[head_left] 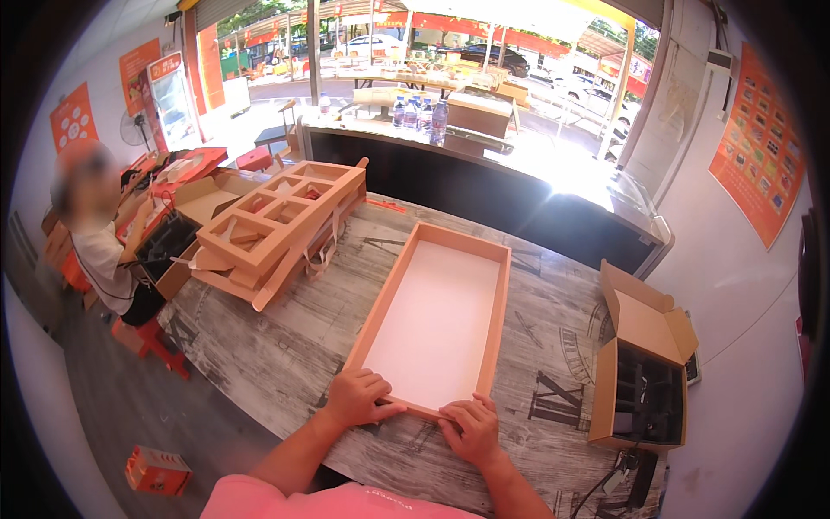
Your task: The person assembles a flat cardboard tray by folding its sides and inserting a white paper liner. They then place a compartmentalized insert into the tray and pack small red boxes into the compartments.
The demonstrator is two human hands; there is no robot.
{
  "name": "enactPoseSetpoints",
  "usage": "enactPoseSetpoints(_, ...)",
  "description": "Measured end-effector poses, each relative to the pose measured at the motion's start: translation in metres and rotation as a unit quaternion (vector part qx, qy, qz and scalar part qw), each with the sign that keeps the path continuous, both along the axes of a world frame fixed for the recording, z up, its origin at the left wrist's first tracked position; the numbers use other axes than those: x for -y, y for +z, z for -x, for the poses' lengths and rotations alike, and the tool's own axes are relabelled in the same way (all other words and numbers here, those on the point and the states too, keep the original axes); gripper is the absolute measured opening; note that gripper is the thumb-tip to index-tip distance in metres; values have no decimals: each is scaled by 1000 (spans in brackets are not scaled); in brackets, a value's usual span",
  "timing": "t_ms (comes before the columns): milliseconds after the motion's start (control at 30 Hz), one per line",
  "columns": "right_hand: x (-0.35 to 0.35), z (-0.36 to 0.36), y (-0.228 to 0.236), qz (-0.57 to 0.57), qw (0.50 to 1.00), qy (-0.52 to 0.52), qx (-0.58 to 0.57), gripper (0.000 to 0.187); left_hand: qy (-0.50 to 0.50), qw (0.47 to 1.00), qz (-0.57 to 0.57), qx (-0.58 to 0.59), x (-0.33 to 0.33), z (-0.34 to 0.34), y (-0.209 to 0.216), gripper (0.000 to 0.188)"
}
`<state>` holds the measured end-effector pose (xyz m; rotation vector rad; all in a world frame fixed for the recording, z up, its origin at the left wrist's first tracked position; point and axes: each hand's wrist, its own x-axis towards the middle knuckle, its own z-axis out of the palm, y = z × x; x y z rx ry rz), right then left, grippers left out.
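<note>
Pinching the near short wall of a shallow cardboard tray point(437, 324), the left hand point(356, 398) curls its fingers over the near left corner, thumb laid along the rim; the right hand point(469, 428) pinches the same wall at the near right corner, fingers bent over the edge. How hard either one presses, I cannot tell.

The tray lies on the table point(294, 346) directly ahead of both hands, open side up, its pale floor showing. Its long axis runs away from them, the far end leaning a little to the right.

Ahead and to the left of the left hand, a stack of cardboard inserts point(303, 192) with square openings occupies the tabletop, apart from the tray; beyond the tray's far end, a black-fronted counter point(432, 177) blocks the way, with clear bottles point(419, 117) on top. Well to the right of the right hand stands an open carton point(607, 389) with black contents, a dark cable point(596, 491) near its base.

Far to the left of the left hand, a co-worker point(108, 251) is on a red stool point(160, 346); nearer, an orange box point(157, 471) sits on the floor.
</note>
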<state>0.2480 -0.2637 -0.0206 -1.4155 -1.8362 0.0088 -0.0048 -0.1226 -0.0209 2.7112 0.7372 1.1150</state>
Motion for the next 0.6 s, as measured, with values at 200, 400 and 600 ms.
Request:
enactPoseSetpoints(200, 0, -4, -12, -22, 998, -4, -60, 21, -4, 999, 39, -7, 1, 4, -1, 41)
enactPoseSetpoints(400, 6, -14, -18, -84, 990, -45, -102, 28, 20, 998, -10, 56, -22, 39, 51, 35)
enactPoseSetpoints(600, 8, -14, -18, -59, 985, -34, -157, 30, 198, 979, -39, 16, -137, 156, 113, 43)
